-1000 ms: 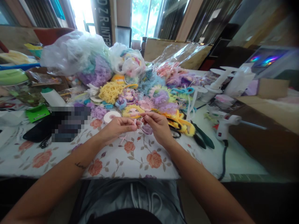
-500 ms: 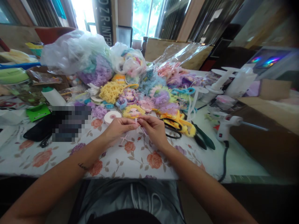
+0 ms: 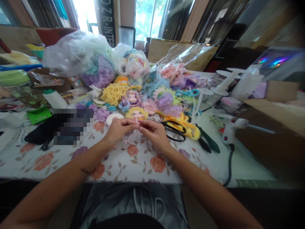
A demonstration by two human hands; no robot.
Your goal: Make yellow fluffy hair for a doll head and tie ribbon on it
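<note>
My left hand (image 3: 121,128) and my right hand (image 3: 152,131) meet over the flowered cloth, fingertips pinched together. Between them they grip a thin pale pink ribbon (image 3: 137,122), largely covered by the fingers. On the cloth just below lies a small pink ribbon bow (image 3: 128,140). Right behind the fingertips sits a doll face with curly yellow hair (image 3: 136,113). A white ribbon spool (image 3: 114,119) lies beside my left hand, partly covered by it. Black-handled scissors (image 3: 175,131) rest to the right of my right hand.
A glue gun (image 3: 228,133) with its cord stands at the right, near a cardboard box (image 3: 269,111). Dark green-handled pliers (image 3: 208,140) lie nearer. Plush yarn pieces and plastic bags (image 3: 78,52) heap up behind. A thread cone (image 3: 54,99) and a green holder (image 3: 39,115) stand left.
Both hands have shifted slightly left and drawn closer together at the fingertips. The ribbon stays between them, and my left hand now covers more of the white spool.
</note>
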